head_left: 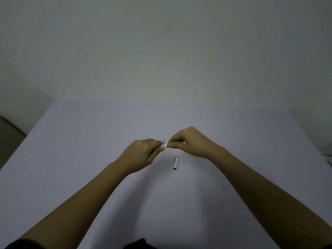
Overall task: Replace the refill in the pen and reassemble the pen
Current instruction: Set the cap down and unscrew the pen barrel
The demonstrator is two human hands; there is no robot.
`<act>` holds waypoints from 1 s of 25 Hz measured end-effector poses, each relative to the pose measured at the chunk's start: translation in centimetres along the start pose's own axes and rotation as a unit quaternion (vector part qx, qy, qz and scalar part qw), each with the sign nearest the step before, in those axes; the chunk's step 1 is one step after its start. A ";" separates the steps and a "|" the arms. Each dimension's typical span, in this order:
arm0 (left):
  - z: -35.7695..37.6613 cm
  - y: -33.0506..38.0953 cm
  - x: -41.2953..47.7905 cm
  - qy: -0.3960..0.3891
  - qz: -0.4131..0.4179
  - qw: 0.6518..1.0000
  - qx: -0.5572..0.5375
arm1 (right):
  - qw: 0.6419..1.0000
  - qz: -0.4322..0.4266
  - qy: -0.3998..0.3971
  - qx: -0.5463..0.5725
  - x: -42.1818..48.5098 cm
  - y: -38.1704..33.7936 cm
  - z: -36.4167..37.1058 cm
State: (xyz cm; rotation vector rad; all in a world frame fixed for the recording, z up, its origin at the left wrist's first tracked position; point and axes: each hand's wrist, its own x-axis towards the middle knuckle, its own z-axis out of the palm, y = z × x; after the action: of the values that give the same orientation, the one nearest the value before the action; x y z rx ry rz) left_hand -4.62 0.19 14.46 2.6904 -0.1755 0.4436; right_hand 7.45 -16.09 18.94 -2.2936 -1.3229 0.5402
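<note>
Both my hands meet over the middle of the pale lilac table (89, 141). Between their fingertips shows a short white pen barrel (165, 145) with a dark ring at its right end. My left hand (142, 155) pinches the white part, and my right hand (190, 142) pinches the dark end; most of the pen is hidden inside the hands. A thin refill (163, 151) lies on the table under the hands, running away from me, with its dark tip just beyond the barrel. The white pen cap (176, 163), with a dark open end, lies on the table just below my right hand.
A plain wall (161, 51) rises behind the table's far edge. The table's left edge drops to a dark floor (9, 137). Something glassy shows at the far right edge (327, 151).
</note>
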 end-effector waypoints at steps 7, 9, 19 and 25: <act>0.2 1.1 -0.4 0.054 -0.002 0.998 -0.014 | 0.999 -0.018 0.018 -0.045 -1.5 -0.2 -0.4; 0.2 1.1 -0.6 0.062 0.009 0.998 -0.006 | 0.998 -0.016 0.004 -0.059 -1.6 -0.2 -0.6; 0.7 1.2 -0.8 0.124 0.009 0.992 0.018 | 0.998 -0.024 0.005 -0.062 -1.5 -0.4 -1.1; 0.9 1.7 -0.5 0.134 0.014 0.991 0.020 | 0.997 -0.049 0.028 -0.043 -2.0 -0.9 -1.4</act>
State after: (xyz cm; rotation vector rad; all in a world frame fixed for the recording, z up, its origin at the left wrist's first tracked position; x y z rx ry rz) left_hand -5.12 -1.73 14.15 2.6360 -0.1277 0.8180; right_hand 6.64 -17.64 20.83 -2.2791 -1.4484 0.3910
